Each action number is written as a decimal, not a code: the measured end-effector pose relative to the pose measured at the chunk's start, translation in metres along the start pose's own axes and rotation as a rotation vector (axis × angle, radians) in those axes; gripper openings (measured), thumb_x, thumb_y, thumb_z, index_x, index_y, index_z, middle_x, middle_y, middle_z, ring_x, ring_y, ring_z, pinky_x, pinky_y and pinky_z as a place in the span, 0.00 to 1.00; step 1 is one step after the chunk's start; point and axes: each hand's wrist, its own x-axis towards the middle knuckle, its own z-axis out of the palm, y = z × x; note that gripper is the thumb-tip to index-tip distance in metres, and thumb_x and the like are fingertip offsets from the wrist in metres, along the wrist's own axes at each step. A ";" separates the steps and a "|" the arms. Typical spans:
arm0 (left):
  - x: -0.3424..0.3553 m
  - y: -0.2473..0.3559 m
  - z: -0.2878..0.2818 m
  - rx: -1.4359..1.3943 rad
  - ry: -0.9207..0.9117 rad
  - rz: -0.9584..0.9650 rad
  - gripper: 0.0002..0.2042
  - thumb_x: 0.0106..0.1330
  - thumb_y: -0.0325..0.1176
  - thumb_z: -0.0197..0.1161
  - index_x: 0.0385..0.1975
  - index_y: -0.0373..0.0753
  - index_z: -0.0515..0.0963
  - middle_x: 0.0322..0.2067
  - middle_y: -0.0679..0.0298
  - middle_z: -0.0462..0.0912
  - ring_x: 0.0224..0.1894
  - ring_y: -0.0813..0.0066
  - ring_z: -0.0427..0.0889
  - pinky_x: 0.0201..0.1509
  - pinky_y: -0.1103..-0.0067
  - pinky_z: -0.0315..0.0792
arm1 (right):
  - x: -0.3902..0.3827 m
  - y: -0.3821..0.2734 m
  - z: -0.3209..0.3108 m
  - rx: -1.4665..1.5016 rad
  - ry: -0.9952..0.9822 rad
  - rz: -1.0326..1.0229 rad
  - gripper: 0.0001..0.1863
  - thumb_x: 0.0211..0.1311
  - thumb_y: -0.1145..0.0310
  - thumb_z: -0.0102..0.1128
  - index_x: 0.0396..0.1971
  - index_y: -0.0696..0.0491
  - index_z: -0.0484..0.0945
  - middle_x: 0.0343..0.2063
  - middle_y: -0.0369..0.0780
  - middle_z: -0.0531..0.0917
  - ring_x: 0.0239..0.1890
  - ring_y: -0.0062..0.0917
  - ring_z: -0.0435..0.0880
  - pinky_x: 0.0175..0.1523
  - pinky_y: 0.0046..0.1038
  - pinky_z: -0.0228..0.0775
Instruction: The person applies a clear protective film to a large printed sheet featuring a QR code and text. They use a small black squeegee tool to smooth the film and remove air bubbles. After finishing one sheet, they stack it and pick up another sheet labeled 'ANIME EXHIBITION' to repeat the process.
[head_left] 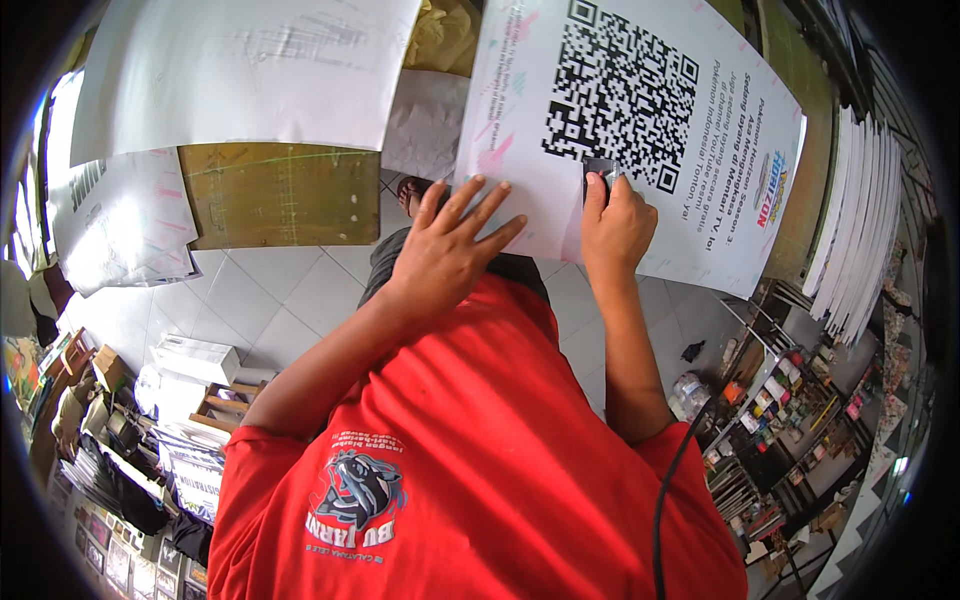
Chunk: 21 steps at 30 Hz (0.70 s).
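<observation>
In the head view, the left hand (pixel 445 243) at eleven o'clock spreads its fingers over the edge of a printed white sheet (pixel 530 130) lying at one o'clock, while the right hand (pixel 618 222), at two, pinches a small dark tool (pixel 597 167) over it.

Red fabric short-sleeved T-shirt (pixel 480 400), creased across the front. Grey-black-white cartoon animal print (pixel 357 490) on left chest, white lettering above and below. Thin black flexible cable (pixel 662 510) runs down the right side. Dark grey cloth legwear (pixel 386 264), mostly hidden by the shirt.
</observation>
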 end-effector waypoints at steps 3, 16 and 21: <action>-0.002 -0.006 0.000 -0.029 0.038 0.024 0.20 0.57 0.36 0.63 0.53 0.55 0.76 0.62 0.65 0.66 0.65 0.63 0.60 0.67 0.56 0.53 | 0.001 -0.014 0.003 0.010 -0.016 0.020 0.19 0.63 0.57 0.53 0.17 0.54 0.70 0.13 0.42 0.76 0.18 0.39 0.75 0.30 0.40 0.61; -0.002 -0.018 0.002 -0.070 0.089 0.072 0.19 0.56 0.37 0.62 0.50 0.52 0.77 0.60 0.61 0.66 0.64 0.62 0.62 0.66 0.53 0.56 | 0.003 -0.050 0.008 0.062 -0.043 -0.012 0.18 0.63 0.57 0.53 0.18 0.54 0.72 0.15 0.43 0.78 0.19 0.39 0.77 0.32 0.39 0.63; -0.001 -0.018 0.003 -0.063 0.104 0.073 0.19 0.57 0.36 0.62 0.50 0.52 0.77 0.60 0.61 0.66 0.64 0.62 0.62 0.66 0.53 0.55 | 0.003 -0.062 0.010 0.057 -0.023 -0.063 0.18 0.64 0.57 0.53 0.19 0.54 0.73 0.15 0.44 0.79 0.19 0.40 0.78 0.31 0.39 0.65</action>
